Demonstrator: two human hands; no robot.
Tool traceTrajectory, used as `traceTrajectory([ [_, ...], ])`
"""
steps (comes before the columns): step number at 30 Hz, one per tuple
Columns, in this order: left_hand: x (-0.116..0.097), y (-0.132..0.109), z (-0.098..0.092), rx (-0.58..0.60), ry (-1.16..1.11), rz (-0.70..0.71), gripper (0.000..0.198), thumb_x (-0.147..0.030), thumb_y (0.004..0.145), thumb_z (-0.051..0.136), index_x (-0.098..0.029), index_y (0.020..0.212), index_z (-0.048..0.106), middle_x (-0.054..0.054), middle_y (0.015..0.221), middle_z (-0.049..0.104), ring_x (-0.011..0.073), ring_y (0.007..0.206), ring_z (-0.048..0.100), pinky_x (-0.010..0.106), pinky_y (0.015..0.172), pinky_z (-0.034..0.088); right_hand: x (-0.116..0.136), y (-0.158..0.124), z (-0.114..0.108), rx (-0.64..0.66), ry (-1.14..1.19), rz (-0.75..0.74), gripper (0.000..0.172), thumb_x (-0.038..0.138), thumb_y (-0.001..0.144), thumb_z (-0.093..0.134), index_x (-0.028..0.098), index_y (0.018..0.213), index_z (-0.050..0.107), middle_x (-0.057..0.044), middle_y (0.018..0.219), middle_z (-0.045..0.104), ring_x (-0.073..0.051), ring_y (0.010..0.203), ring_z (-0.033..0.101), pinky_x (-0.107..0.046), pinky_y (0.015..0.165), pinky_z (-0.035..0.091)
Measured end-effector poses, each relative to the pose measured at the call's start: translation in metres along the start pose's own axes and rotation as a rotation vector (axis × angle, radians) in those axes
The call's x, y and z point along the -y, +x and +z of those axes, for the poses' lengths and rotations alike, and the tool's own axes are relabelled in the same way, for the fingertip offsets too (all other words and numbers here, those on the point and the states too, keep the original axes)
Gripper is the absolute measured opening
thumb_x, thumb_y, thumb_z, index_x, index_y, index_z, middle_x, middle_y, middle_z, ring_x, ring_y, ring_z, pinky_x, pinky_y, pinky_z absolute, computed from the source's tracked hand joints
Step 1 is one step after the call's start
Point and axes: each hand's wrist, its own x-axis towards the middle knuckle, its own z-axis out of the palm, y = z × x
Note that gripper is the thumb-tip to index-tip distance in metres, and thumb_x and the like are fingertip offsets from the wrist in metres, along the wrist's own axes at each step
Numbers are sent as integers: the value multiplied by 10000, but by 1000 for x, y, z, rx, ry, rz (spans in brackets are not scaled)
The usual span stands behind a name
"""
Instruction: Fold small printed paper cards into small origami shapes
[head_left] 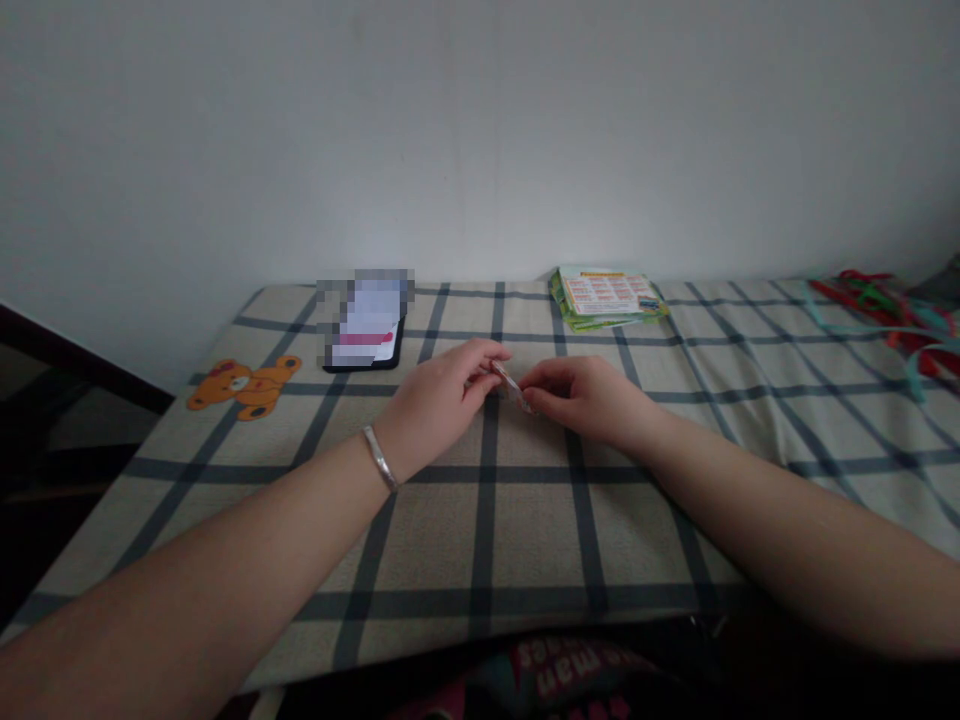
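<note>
Between my two hands, just above the checked tablecloth, is a small, thin, whitish piece with reddish-brown marks (513,386), seen nearly edge-on; its kind is unclear. My left hand (450,390), with a silver bangle at the wrist, pinches its upper left end between thumb and fingers. The lower right end is pinched by my right hand (589,398), fingers curled. Part of the piece is hidden behind the fingertips.
A phone with a lit screen (367,325) lies behind my left hand, and a flat orange teddy bear cutout (246,386) is at the left. Green printed packets (609,296) lie near the wall. Red, green and pale blue ribbons (892,310) are heaped far right on the checked tablecloth (435,560).
</note>
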Motion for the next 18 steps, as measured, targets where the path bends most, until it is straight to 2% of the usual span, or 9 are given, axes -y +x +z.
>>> traceTrajectory([
  [7, -10, -1, 0, 8, 54, 46, 166, -172, 881, 571, -202, 1040, 611, 22, 992, 695, 165, 905, 674, 311, 800, 538, -3, 3, 1, 54, 173, 42, 224, 289, 838, 515, 174, 894, 699, -8, 730, 675, -122, 627, 573, -249, 591, 421],
  [11, -10, -3, 2, -49, -32, 20, 320, -161, 866, 597, -213, 1168, 506, 15, 943, 703, 149, 864, 682, 295, 773, 544, 0, 3, -1, 65, 228, 33, 209, 300, 841, 528, 173, 870, 691, -7, 726, 675, -125, 644, 579, -254, 616, 433],
  [13, -8, -3, 3, -80, -98, -7, 371, -154, 845, 627, -214, 1173, 464, 6, 916, 703, 141, 845, 686, 278, 750, 546, 0, 3, -1, 52, 230, 28, 196, 304, 836, 543, 173, 847, 687, -10, 735, 679, -125, 653, 578, -254, 617, 433],
  [18, -10, -1, 2, -88, -66, -11, 162, -170, 842, 628, -196, 982, 552, 7, 907, 684, 141, 844, 677, 263, 713, 539, -2, 5, 4, 48, 373, 35, 170, 275, 839, 532, 172, 796, 660, 4, 674, 653, -106, 603, 562, -244, 588, 428],
])
